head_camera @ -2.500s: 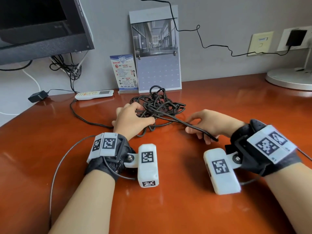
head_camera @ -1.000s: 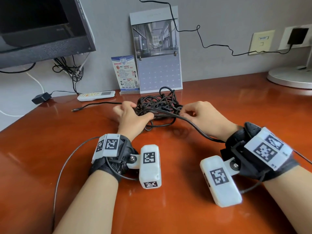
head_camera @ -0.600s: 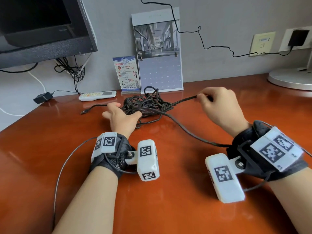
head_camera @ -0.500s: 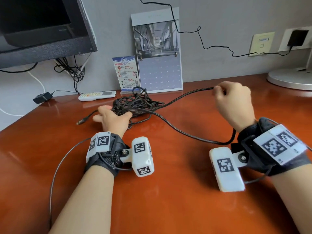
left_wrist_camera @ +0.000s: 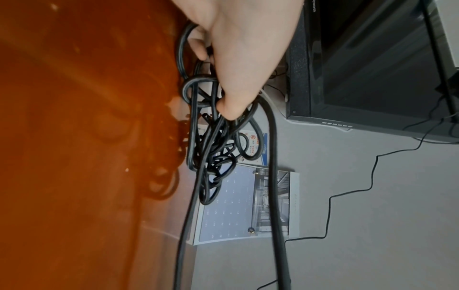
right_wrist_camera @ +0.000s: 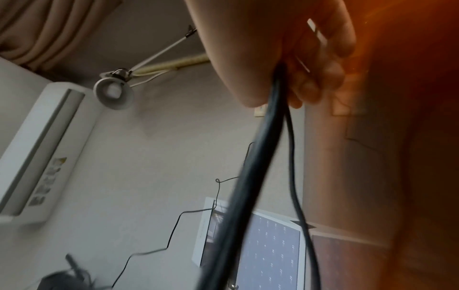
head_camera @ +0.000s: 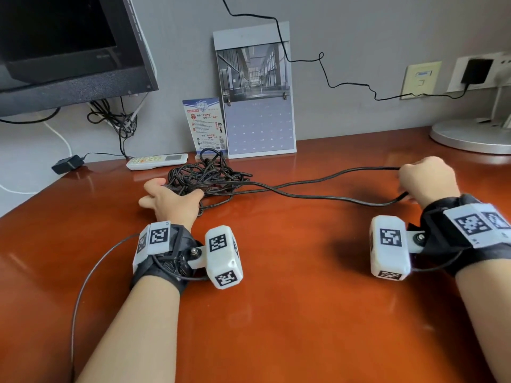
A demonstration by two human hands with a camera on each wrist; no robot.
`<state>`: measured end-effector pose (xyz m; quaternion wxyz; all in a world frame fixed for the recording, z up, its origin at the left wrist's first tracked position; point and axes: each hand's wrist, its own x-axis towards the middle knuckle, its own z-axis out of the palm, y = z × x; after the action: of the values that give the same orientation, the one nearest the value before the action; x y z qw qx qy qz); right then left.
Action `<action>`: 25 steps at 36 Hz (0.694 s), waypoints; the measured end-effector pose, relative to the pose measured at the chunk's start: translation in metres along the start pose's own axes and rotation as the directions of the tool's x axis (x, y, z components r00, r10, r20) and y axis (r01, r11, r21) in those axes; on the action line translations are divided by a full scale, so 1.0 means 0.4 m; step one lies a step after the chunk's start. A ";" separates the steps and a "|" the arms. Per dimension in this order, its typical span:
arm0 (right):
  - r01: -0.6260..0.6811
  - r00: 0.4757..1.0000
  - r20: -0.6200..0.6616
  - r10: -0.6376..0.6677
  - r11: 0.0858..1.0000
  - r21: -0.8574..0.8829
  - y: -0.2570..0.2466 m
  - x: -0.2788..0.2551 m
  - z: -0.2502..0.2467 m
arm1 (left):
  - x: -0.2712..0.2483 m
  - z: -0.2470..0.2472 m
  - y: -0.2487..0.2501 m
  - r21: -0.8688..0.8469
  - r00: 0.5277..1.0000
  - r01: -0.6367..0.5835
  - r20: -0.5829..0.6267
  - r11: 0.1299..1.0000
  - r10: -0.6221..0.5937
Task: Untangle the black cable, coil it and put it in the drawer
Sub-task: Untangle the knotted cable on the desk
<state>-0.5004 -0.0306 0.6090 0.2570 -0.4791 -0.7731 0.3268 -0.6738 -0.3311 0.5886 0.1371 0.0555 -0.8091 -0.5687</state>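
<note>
The black cable [head_camera: 210, 175] lies as a tangled heap on the brown desk [head_camera: 276, 313], in front of the calendar. My left hand [head_camera: 168, 200] rests on the heap's near left side. In the left wrist view its fingers [left_wrist_camera: 231, 102] curl into the loops of the black cable [left_wrist_camera: 211, 149]. Two strands run from the heap to the right, crossing midway. My right hand [head_camera: 425, 181] is closed in a fist around them, low over the desk. The right wrist view shows the black cable [right_wrist_camera: 250, 176] leaving the right hand [right_wrist_camera: 285, 49]. No drawer is in view.
A monitor [head_camera: 69, 51] hangs at the back left, with a white remote [head_camera: 157, 161] and a black adapter [head_camera: 67, 164] below it. A desk calendar [head_camera: 257, 106] and a small card [head_camera: 206, 125] lean on the wall. A round lamp base [head_camera: 472, 136] sits at the far right.
My right hand took a strand at the heap and drew it far to the right. The left hand held the heap down, and the heap slid a little leftwards.
</note>
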 end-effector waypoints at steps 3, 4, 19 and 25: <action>0.042 0.999 0.029 -0.038 0.991 -0.124 -0.018 -0.023 -0.003 | -0.003 -0.002 -0.001 0.019 1.000 -0.026 0.018 0.999 0.025; 0.081 0.997 0.024 -0.078 0.982 -0.170 -0.023 -0.028 0.000 | -0.006 -0.002 0.000 0.021 0.999 -0.042 0.019 0.999 0.041; 0.725 0.592 0.585 -0.555 0.684 -0.085 -0.097 -0.119 0.099 | -0.059 0.039 0.023 0.023 0.971 -0.173 0.173 0.985 0.167; 0.683 0.493 0.718 -0.491 0.730 0.030 -0.099 -0.126 0.117 | -0.080 0.059 0.028 -0.006 0.955 -0.181 0.237 0.983 0.178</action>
<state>-0.5356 -0.1016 0.6041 -0.0151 -0.0567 -0.9621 0.2664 -0.6491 -0.2981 0.5867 0.0902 -0.0853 -0.8258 -0.5501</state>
